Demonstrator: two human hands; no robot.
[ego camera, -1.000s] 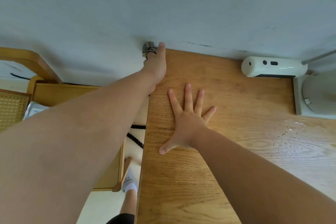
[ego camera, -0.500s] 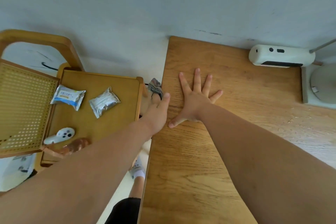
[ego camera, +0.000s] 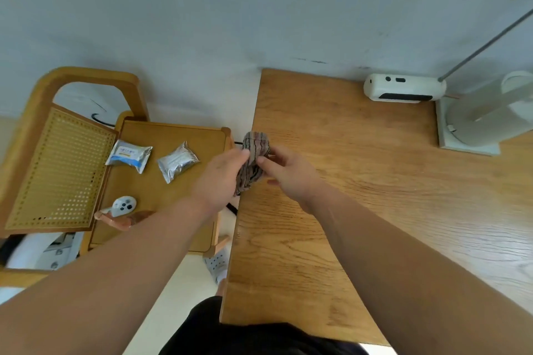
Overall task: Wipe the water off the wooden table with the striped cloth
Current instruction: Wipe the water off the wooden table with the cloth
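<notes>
while the bunched striped cloth (ego camera: 253, 163), grey and pink with dark lines, hangs just over the left edge of the wooden table (ego camera: 360, 210), you hold it up between both hands. your left hand (ego camera: 220, 179) has its grip closed round the cloth's lower part, fingers curled on it. your right hand (ego camera: 288, 174) pinches the upper part between thumb and fingertips. the cloth is crumpled, not spread, and whether its lower end touches the table edge cannot be told.

just left of the table stands a low wooden side table (ego camera: 173, 228) with a raised rim. on it lie a silvery foil packet with blue print (ego camera: 129, 155), a plain crinkled silver packet (ego camera: 177, 161) beside it, and a white controller with dark buttons (ego camera: 123, 206) nearer you. a perforated wooden panel (ego camera: 57, 173) stands further left. at the table's far edge a white oblong device (ego camera: 403, 89) lies against the wall, with a white round-based stand (ego camera: 473, 124) just beside it.
</notes>
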